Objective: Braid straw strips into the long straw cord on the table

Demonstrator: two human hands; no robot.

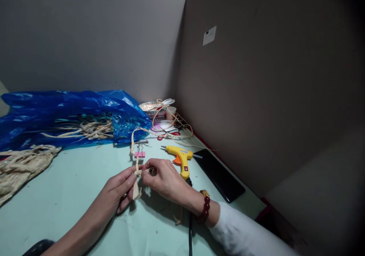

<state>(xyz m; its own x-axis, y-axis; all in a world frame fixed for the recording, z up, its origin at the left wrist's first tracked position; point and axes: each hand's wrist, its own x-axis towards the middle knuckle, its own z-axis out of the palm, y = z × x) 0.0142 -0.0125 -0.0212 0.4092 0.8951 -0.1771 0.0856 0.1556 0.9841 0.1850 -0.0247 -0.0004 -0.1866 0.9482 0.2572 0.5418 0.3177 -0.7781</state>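
A braid of pale straw (133, 141) runs from a pink binder clip (139, 154) toward me across the light green table (71, 187). My left hand (121, 189) pinches the loose straw strands (136, 189) at the braid's near end. My right hand (164, 178), with a dark red bead bracelet (204, 206) on the wrist, pinches the same strands from the other side. Both hands meet at the braid's end, fingers pressed together on it.
A yellow glue gun (180, 159) lies just right of my hands, its black cord (190, 229) running toward me. A black phone (219, 174) lies near the right partition. A blue plastic bag (71, 113) of straw, a straw bundle (19, 166), red scissors (167, 135) and a basket (151, 107) sit behind.
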